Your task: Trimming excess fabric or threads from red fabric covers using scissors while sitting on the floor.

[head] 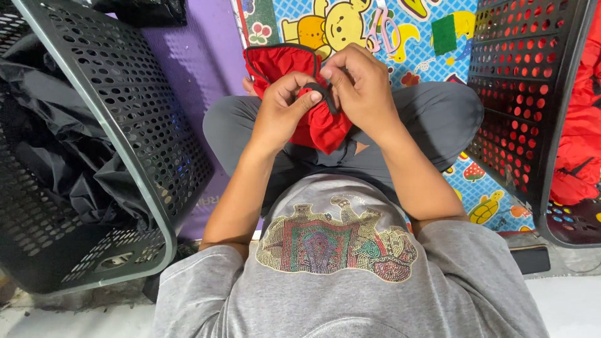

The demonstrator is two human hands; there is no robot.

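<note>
Colourful play mat (432,28) between two perforated baskets (125,125); left hand (285,109) and right hand (360,87), raised over lap, pinching black cord (325,94) of red pouch (300,81)

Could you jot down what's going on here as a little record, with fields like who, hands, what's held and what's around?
Who: a person sitting cross-legged in a grey shirt
Left hand: pinches a black cord on the red fabric pouch
Right hand: grips the same cord from the other side
Left of the person: a black perforated basket holding dark fabric
Right of the person: a second perforated basket with red fabric
Underneath: a colourful cartoon play mat
</note>
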